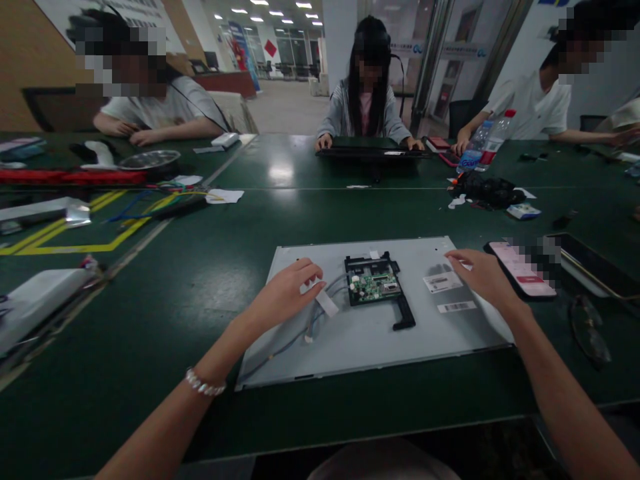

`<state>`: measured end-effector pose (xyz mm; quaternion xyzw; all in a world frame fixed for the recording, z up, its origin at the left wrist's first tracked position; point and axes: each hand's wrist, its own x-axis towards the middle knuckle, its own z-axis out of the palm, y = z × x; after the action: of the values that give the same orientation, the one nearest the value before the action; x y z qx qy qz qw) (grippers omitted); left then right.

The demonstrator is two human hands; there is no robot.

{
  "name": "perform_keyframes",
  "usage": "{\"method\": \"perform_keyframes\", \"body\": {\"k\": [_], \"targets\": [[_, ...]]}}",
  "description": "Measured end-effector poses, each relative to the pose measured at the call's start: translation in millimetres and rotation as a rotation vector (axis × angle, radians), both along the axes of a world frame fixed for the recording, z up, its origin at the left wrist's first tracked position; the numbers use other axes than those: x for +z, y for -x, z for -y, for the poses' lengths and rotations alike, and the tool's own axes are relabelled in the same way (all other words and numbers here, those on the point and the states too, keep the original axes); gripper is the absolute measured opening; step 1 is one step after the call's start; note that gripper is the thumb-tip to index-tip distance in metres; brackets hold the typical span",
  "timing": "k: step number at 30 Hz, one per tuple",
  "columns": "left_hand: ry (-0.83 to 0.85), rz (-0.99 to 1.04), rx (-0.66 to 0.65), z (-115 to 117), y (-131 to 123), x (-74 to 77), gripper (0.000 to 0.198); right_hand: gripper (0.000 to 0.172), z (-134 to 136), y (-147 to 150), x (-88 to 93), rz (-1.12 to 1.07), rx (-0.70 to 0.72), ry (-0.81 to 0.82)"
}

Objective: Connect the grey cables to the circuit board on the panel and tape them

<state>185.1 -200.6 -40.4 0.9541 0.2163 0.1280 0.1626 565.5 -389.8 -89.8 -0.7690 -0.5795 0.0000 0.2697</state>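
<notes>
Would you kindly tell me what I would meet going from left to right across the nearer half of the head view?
White elongated casing, white beaded bracelet, left hand, black plastic frame holding a green circuit board, right hand, thin-rimmed eyeglasses.

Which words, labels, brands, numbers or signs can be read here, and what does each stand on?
"Gan", seemingly: blue label on a bottle; any further letters unclear.
Too small or blurred to read:
sticker and barcode label on the panel;
red-capped bottle;
wall sign, banner, glass-door lettering;
phone screen.
</notes>
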Motion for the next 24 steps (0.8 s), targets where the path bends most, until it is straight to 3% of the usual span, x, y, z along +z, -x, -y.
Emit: {"method": "perform_keyframes", "body": {"k": [8,15,24], "targets": [[0.023,-0.078,-0.089,15.8,-7.3,-0.8,0.015,0.039,4.9,-10.3,-0.9,0.041,-0.086,0.110],[-0.050,-0.176,-0.094,21.2,-10.2,-9.7,0.028,0.042,8.3,-12.7,-4.1,0.045,-0.116,0.204],[-0.072,-0.184,-0.065,23.0,-8.7,-9.1,0.037,0.041,8.0,-17.5,-9.8,0.048,-0.099,0.229]]}}
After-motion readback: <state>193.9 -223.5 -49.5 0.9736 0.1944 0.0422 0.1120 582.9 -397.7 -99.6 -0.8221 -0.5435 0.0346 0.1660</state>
